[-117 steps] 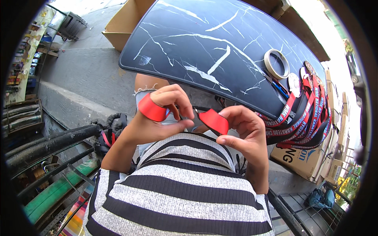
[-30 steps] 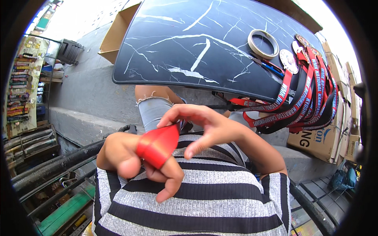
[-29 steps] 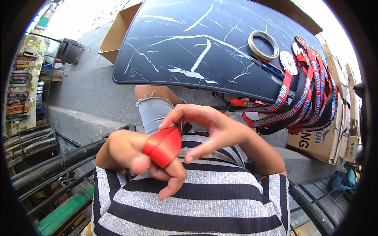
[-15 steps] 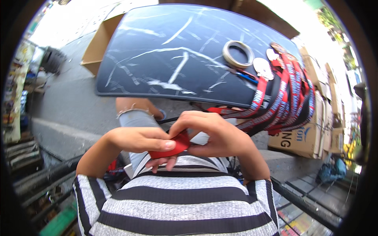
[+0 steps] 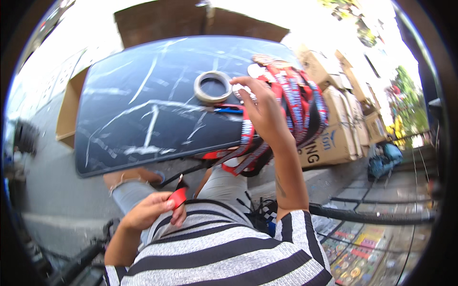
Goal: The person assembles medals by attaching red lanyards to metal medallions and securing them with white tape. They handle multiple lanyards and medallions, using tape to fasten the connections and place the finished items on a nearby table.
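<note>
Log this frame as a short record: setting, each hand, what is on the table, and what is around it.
Setting: outdoors, dark marble-patterned table in front of a seated person in a striped top
Left hand: near the lap, pinching a folded red strap
Right hand: raised over the table's right side, fingers on the pile of red lanyards
On table: tape roll, blue pen
Around: cardboard boxes to the right, open box to the left

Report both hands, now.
Left hand: shut on the folded red strap.
Right hand: open, fingers on the lanyard pile.
</note>
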### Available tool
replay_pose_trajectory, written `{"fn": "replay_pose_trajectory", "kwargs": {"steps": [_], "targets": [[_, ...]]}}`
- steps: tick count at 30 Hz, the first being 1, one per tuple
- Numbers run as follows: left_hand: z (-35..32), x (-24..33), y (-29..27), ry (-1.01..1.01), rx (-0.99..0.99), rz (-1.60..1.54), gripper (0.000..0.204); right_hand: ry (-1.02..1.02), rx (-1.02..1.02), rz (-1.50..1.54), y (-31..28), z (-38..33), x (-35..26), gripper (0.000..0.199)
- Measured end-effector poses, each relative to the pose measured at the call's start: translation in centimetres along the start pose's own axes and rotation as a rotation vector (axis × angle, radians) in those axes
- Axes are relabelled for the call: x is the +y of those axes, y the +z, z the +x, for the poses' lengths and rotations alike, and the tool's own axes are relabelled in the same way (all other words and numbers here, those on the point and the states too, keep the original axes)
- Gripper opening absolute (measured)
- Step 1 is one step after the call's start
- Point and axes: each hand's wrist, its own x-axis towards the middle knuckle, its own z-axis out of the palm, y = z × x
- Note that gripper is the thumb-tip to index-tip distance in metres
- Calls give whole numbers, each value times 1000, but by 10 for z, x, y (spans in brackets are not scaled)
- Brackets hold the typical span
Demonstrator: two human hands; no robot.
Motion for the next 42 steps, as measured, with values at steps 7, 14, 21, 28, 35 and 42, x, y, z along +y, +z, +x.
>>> {"fn": "replay_pose_trajectory", "kwargs": {"steps": [7,14,21,28,35,42], "targets": [[14,-17,18,0,91,-47,25,264,-346,-353,1,19,68,59],[10,-21,31,-8,194,28,29,399,-379,-298,-8,44,80,81],[10,-20,38,69,144,-39,30,308,-240,-182,-47,14,-2,39],[22,-36,42,164,58,-20,82,6,-451,624,-39,-48,-119,31],[12,-45,23,527,581,101,41,143,-613,718,7,-81,-89,28],[-13,-24,30,453,726,234,44,6,-713,233,93,-148,-16,26]]}}
